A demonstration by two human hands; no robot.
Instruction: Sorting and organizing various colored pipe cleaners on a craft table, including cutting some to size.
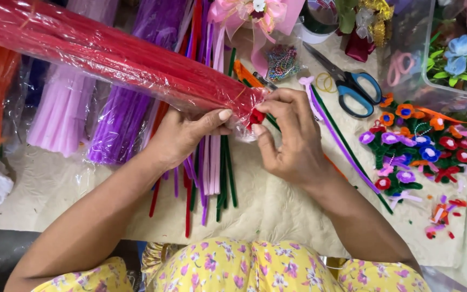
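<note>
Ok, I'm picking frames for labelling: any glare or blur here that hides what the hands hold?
Head view: light is even and soft, shadows faint; white glare streaks the plastic wrap on the red bundle but its colour reads through; left hand and right hand are sharp at the bundle's end; the clear box at top right blurs what is behind it.

Both bare forearms reach forward and converge; the left hand (pixel 182 132) curls palm-down, thumb extended, while the right hand (pixel 287 135) pinches with bent fingers (pixel 277 100) just beside it.
</note>
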